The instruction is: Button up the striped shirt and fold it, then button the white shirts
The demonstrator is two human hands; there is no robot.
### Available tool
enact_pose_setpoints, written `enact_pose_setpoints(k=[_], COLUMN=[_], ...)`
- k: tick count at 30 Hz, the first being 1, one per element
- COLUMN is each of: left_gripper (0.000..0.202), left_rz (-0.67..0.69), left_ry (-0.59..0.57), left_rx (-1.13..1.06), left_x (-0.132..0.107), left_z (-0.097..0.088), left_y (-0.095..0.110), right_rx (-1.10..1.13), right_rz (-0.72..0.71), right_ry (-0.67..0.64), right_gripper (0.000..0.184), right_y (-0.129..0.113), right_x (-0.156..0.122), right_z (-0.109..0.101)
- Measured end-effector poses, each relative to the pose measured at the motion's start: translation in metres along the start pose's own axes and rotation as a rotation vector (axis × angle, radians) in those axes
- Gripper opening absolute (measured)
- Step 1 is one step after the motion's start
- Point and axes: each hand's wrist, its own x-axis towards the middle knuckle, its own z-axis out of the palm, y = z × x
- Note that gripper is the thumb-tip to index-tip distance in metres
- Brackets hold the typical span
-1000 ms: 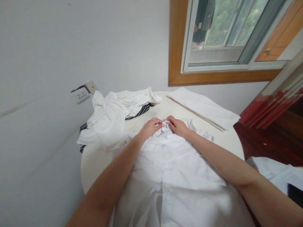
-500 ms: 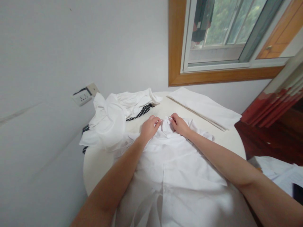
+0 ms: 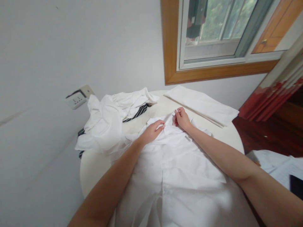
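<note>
Right hand (image 3: 182, 119) pinching the upper edge of a white garment (image 3: 180, 164); left hand (image 3: 152, 130) curled at it.
The left thumb and finger stand narrowly apart; whether they grip cloth, I cannot tell. The thin, creased garment spreads beneath both hands, over a round, pale table (image 3: 92, 170).

On my feed I see the white garment (image 3: 180, 170) spread across the worktop (image 3: 93, 170), creased and thin-looking, a straight line running down its middle. Its far end is bunched and partly lifted; its near end runs out of my view.
</note>
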Motion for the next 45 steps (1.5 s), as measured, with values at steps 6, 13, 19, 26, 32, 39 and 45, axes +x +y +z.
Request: enact_pose_setpoints(k=[6,13,19,26,32,39,45], left_gripper=[0.026,0.031,0.027,0.029,0.029,0.019,0.013], left_rz=[-0.093,-0.060,0.093,0.198,0.035,0.019,-0.001], left_ry=[0.094,0.191,0.119,-0.105,0.084,0.315,0.569], left_rx=[0.194,0.232,0.342,0.272,-0.059,-0.219,-0.108], left_x=[-0.001,-0.002,-0.003,-0.005,0.002,0.006,0.007], left_z=[0.001,0.005,-0.002,-0.003,-0.013,-0.015,-0.020], left_y=[0.001,-0.002,0.006,0.017,0.006,0.010,0.009], right_rx=[-0.010,0.019,0.307,0.391,-0.089,-0.577,-0.420], right_rz=[0.009,0.072,0.298,0.367,-0.333,-0.742,-0.683], right_ry=[-0.013,-0.006,0.197,0.297,0.124,-0.422,-0.483], right_gripper=[0.021,0.021,0.017,0.011,0.047,0.050,0.039], right_y=[0.005,0.003,0.007,0.013,-0.019,-0.058,-0.072], right_x=[0.003,0.003,0.015,0.029,0.007,-0.021,-0.012], right_z=[-0.001,-0.001,-0.006,-0.016,-0.018,-0.011,-0.021])
